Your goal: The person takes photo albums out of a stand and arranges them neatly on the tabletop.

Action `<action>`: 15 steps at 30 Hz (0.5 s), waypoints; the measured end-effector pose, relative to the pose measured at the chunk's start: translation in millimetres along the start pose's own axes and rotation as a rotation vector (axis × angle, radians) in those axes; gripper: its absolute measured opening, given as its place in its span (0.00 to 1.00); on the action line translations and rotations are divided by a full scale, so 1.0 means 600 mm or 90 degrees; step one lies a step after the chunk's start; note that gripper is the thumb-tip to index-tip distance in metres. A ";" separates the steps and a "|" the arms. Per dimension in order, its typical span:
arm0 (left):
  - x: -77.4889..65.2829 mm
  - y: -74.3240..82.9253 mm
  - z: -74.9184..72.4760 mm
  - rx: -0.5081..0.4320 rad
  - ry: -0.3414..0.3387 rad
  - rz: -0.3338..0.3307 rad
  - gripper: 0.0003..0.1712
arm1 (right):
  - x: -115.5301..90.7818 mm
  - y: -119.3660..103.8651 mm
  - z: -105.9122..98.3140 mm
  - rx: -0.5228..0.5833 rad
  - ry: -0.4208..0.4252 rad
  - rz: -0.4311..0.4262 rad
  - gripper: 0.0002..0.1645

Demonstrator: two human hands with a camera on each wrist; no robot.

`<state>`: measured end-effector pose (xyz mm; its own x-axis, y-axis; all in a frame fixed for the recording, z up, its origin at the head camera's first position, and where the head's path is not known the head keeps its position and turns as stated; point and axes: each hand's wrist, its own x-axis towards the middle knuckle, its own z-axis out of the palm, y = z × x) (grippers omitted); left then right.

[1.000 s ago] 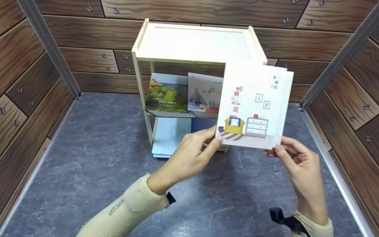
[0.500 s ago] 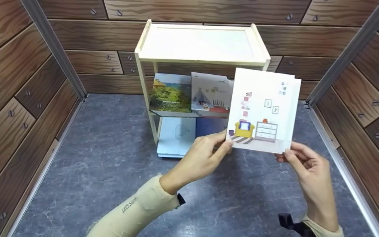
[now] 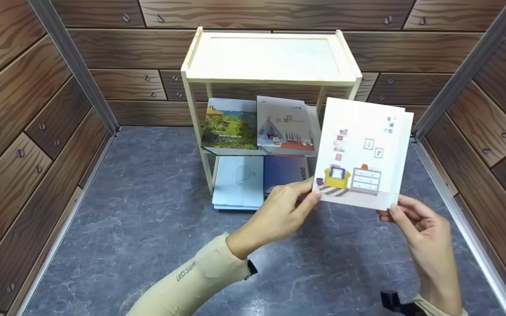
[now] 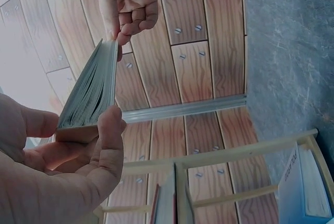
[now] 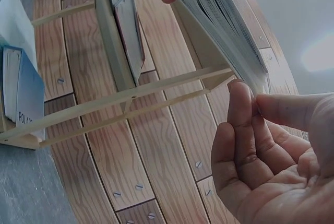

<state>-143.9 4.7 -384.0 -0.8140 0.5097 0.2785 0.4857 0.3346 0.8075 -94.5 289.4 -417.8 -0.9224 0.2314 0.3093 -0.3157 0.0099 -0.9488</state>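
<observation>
A white photo album, its cover printed with a yellow armchair and a chest of drawers, is held up in front of the shelf's right side. My left hand pinches its lower left corner between thumb and fingers. At the lower right corner, my right hand pinches it the same way. The left wrist view shows the album edge-on, its many pages slightly fanned between the covers. In the right wrist view, thumb and fingertips of the right hand meet at the album's corner.
A pale wooden shelf stands against the wood-patterned wall. Its middle level bears a landscape photo album and a tent-printed album. Below are a light blue album and a dark blue one. Grey marbled floor lies in front.
Both hands and the held album have shifted right and slightly down in the head view, uncovering more of the tent-printed and dark blue albums. The grips stay the same.
</observation>
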 end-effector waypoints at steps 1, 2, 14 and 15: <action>0.001 0.000 0.002 0.004 -0.001 0.002 0.23 | -0.001 0.001 -0.001 0.000 0.002 0.000 0.14; 0.002 0.000 0.004 0.009 -0.002 0.003 0.23 | -0.002 0.002 -0.003 0.004 0.002 -0.002 0.14; 0.008 -0.002 0.029 0.025 -0.029 0.017 0.23 | -0.015 0.013 -0.023 -0.005 0.032 0.012 0.12; 0.008 -0.002 0.030 0.022 -0.031 0.015 0.23 | -0.016 0.013 -0.025 -0.008 0.035 0.016 0.12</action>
<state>-143.0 21.1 -393.2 -0.7859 0.5557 0.2711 0.5165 0.3488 0.7820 -84.9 301.7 -429.1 -0.9165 0.2842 0.2814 -0.2893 0.0149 -0.9571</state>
